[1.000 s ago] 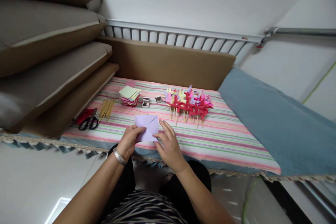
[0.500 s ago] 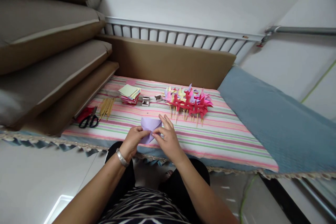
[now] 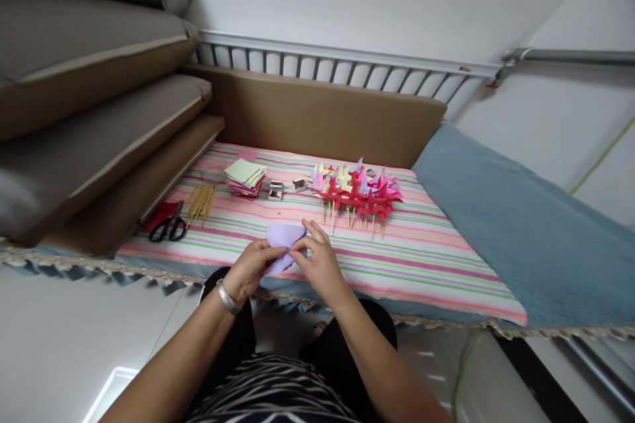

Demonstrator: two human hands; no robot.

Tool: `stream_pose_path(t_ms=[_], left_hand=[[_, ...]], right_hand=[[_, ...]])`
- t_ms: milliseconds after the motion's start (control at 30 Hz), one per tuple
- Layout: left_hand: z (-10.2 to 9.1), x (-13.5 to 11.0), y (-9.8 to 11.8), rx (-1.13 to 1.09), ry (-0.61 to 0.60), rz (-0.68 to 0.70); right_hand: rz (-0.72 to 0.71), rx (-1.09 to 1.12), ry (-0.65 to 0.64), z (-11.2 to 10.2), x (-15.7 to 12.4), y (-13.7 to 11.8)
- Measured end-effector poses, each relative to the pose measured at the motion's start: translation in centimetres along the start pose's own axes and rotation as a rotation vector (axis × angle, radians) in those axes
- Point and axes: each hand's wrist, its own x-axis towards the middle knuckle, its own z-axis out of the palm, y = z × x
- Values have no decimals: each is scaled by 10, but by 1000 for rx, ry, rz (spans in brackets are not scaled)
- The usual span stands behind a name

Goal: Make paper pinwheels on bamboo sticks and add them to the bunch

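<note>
A lilac sheet of paper (image 3: 284,234), its lower part bent inward, is held between both hands above the front edge of the striped cloth. My left hand (image 3: 253,264) pinches its left side, thumb on top near the middle. My right hand (image 3: 317,260) grips the right side, thumb and forefinger pressed at the paper's centre. Whether anything small sits under those fingertips cannot be made out. Beyond the hands, to the right, lies a cluster of finished paper pinwheels (image 3: 357,195) in red, pink, yellow and lilac on thin sticks.
Farther left are a stack of coloured paper squares (image 3: 245,176), two small open boxes (image 3: 276,191), a bundle of wooden sticks (image 3: 202,205) and black-handled scissors (image 3: 169,228) by red paper. Stacked cushions (image 3: 99,112) rise at the left; a brown board (image 3: 317,109) stands behind.
Both hands keep their hold on the lilac paper. My right hand has shifted very slightly, and the paper's lower part has moved a little; everything else stays put.
</note>
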Motion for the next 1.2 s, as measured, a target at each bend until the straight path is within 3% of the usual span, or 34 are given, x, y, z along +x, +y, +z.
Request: stream_pose_path(t_ms=[500, 1200], left_hand=[[-2, 1, -2, 149, 41, 48], [-1, 1, -2, 152, 83, 36]], right_hand=[[93, -9, 5, 0, -1, -4], [105, 51, 36, 1, 1, -4]])
